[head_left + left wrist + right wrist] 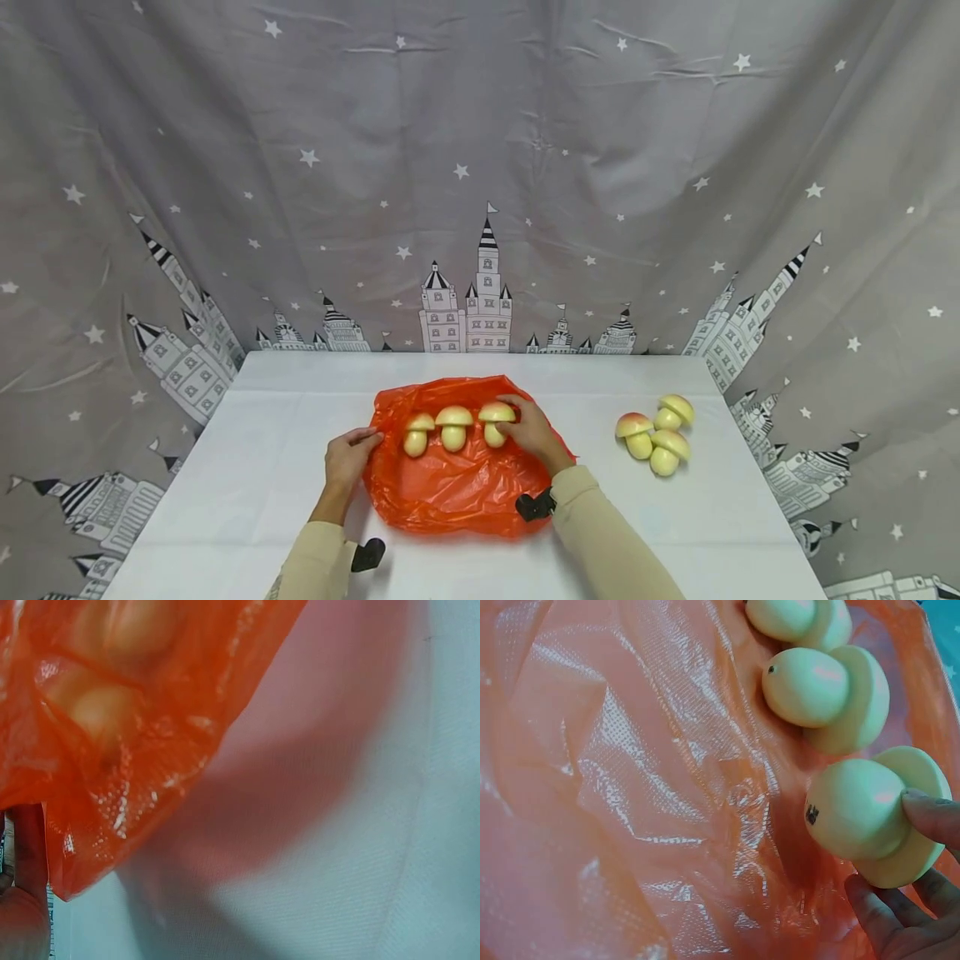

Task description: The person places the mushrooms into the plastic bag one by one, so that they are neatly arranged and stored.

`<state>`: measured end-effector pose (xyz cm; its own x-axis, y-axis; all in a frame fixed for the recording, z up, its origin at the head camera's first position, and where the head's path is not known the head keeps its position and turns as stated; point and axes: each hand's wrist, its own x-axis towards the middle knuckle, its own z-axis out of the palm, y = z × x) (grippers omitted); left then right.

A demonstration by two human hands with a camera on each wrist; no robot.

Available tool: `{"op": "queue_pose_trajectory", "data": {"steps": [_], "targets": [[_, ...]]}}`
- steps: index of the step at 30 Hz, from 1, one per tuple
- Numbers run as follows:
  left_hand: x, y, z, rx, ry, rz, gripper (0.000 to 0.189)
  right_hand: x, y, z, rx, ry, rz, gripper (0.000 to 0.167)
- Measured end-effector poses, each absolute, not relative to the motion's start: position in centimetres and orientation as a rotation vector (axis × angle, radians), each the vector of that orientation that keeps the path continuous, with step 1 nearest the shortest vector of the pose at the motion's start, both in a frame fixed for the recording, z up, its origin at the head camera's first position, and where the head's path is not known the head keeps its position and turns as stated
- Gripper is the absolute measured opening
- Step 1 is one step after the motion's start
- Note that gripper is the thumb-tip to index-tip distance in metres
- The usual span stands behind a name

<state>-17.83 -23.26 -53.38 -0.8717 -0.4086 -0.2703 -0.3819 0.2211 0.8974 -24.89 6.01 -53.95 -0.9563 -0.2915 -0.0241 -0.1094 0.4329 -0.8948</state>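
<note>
Evidently, your left hand (347, 460) pinches the left edge of the red bag (450, 492), probably to steady it, while your right hand (532, 430) grips the rightmost mushroom inside (493, 414) by its cap, likely for control, beside two more mushrooms (453, 427) toward the far side.

On the white table (300, 400), a red plastic bag (465, 492) is spread near the middle, and three mushroom-shaped pieces (663, 440) are clustered at right.
</note>
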Motion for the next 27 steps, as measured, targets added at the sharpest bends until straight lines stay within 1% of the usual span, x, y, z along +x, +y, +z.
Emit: {"op": "queue_pose_trajectory", "data": {"steps": [16, 27], "targets": [[-17.6, -23.1, -53.7, 0.802, -2.402, -1.813, 0.033, -25.0, 5.4, -55.1, -0.253, 2.521, -1.512, 0.045], [-18.0, -23.0, -53.8, 0.797, -2.400, -1.812, 0.033, -25.4, 5.0, -55.3, -0.262, 2.519, -1.492, 0.046]]}}
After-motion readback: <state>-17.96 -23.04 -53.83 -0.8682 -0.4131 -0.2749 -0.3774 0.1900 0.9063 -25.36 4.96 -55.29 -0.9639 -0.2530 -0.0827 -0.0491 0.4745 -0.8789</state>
